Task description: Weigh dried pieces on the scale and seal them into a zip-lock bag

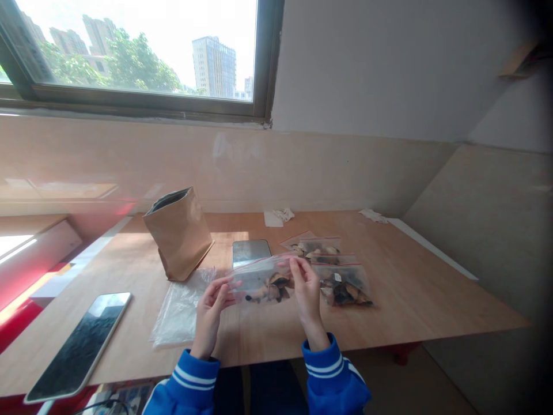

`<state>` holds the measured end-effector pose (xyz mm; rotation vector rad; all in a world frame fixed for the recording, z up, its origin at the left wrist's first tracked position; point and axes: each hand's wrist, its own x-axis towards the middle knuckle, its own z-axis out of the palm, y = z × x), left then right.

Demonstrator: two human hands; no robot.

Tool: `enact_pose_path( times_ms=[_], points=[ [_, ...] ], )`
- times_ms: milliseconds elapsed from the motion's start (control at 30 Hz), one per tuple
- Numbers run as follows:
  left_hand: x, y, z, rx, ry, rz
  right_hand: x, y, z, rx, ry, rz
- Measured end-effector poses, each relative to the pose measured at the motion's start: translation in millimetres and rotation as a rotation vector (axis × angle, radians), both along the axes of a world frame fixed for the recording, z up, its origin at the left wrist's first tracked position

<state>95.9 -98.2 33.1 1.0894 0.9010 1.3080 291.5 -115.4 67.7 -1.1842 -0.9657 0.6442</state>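
Shows a metal-framed window at upper left, green trees and a tall building beyond. Has a dark-screened phone flat on the table at lower left, crumpled white paper right of centre, near the back edge.

Below the grip I see bright blue sleeves, white stripes circling each cuff. Dark trousers show between them.

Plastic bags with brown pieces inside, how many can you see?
3 at least: one bag held between left hand and right hand, a second bag on the table to the right, a third bag just behind it. Some overlap, so more may be hidden.
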Motion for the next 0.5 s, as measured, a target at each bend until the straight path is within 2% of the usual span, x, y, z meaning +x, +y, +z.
enact_pose_path(
  times_ms=[33,133,167,333,500],
  points=[
    [0.4,0.3,-0.5,0.016,0.022,-0.009,1.0,-0.3,2.6,0.006,-0.063,0.033],
    [2.8,0.3,-0.1,0.058,0.071,0.007,1.8,-4.1,11.5,0.024,-0.28,0.253],
    [3.5,0.1,0.5,0.065,0.08,0.028,1.5,-5.6,13.8,0.033,-0.305,0.275],
    [0.5,0.4,2.5,0.062,0.114,0.172,0.7,-8.6,12.5,0.019,-0.3,0.256],
    [-4.3,6.9,-3.3,0.087,0.138,0.32,4.7,-0.6,-11.7,-0.027,-0.098,0.149]
  ],
)
